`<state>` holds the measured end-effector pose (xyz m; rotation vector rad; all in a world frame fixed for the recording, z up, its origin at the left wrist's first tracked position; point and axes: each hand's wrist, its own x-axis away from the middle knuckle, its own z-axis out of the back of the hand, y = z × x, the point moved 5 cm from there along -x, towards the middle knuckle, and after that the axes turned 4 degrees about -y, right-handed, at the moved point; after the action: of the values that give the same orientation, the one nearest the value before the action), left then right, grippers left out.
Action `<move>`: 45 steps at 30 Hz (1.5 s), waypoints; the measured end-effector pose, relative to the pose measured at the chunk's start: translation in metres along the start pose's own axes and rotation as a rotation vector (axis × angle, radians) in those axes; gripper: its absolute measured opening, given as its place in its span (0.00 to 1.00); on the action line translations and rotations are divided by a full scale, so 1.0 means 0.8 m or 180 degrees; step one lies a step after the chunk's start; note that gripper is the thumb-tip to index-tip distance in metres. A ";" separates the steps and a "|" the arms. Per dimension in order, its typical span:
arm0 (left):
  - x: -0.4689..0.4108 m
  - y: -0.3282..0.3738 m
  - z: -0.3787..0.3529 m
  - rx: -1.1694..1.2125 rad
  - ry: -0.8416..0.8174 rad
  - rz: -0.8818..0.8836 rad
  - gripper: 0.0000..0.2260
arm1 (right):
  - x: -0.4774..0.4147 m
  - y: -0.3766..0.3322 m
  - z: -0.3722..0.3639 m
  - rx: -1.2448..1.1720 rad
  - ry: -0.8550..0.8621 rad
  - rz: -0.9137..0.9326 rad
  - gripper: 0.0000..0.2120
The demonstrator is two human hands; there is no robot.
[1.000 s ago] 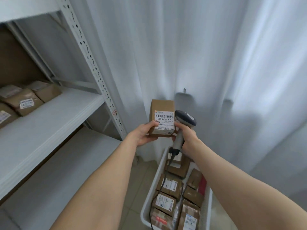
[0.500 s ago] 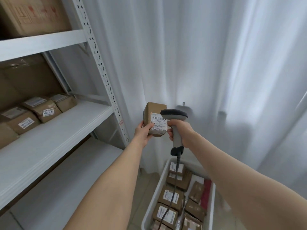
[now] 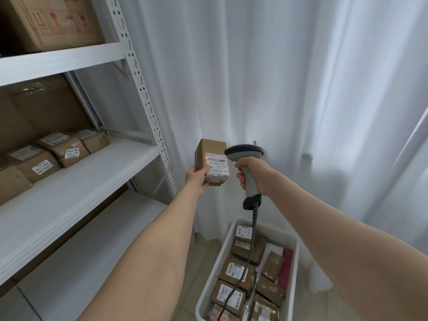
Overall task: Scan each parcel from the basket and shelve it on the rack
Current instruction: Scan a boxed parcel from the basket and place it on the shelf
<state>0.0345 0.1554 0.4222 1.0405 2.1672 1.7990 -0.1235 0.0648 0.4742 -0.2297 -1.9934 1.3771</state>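
Note:
My left hand (image 3: 198,177) grips a small brown cardboard parcel (image 3: 212,156) from below, its white barcode label facing me. A red scan dot glows on the label's left edge. My right hand (image 3: 253,174) holds a grey handheld scanner (image 3: 244,152) by its handle, head pointed left at the label and close beside the parcel. The scanner's cable hangs down into the white basket (image 3: 296,249) on the floor, which holds several labelled brown parcels. The white metal rack (image 3: 76,179) stands to the left.
Several wrapped brown parcels (image 3: 62,149) lie at the back left of the rack's middle shelf. A large cardboard box (image 3: 53,22) sits on the shelf above. The rack's perforated upright (image 3: 148,107) stands just left of the held parcel. White curtains (image 3: 301,89) hang behind.
The parcel and scanner stayed together while the view tilted up and left, showing more of the rack. The scanner head swung from behind the parcel to aim at the label, and a red dot now shows.

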 end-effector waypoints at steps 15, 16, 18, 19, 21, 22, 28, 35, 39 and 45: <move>0.014 0.030 0.040 0.0019 0.0175 -0.0082 0.17 | 0.000 -0.013 -0.039 0.0049 -0.0211 0.0004 0.05; 0.016 0.035 0.049 0.0017 0.0191 -0.0089 0.18 | -0.003 -0.012 -0.048 0.0017 -0.0235 0.0009 0.04; 0.017 0.046 0.073 0.0010 0.0250 -0.0114 0.18 | -0.007 -0.009 -0.071 -0.0079 -0.0276 0.0018 0.04; 0.018 0.052 0.086 0.0010 0.0266 -0.0123 0.18 | -0.010 -0.008 -0.084 -0.0153 -0.0292 0.0034 0.05; 0.024 0.065 0.118 0.0028 0.0261 -0.0133 0.18 | -0.018 -0.003 -0.114 -0.0305 -0.0294 0.0090 0.07; 0.026 0.072 0.136 0.0049 0.0248 -0.0137 0.18 | -0.022 0.000 -0.132 -0.0360 -0.0288 0.0117 0.08; 0.048 0.119 0.275 0.0090 0.0324 -0.0144 0.20 | -0.048 0.021 -0.270 -0.0417 -0.0429 0.0231 0.15; 0.092 0.181 0.449 -0.0024 0.0511 -0.0147 0.20 | -0.051 0.063 -0.475 -0.0643 -0.0917 0.0069 0.22; 0.119 0.205 0.531 -0.0065 0.0717 -0.0172 0.22 | -0.038 0.080 -0.565 -0.0425 -0.1153 0.0050 0.14; 0.181 0.226 0.617 -0.0069 0.1134 -0.0252 0.27 | -0.007 0.100 -0.670 -0.0272 -0.1626 -0.0059 0.08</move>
<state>0.2542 0.6491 0.4958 0.6576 2.3335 2.0975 0.1982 0.5001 0.5069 0.1179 -2.4627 1.4424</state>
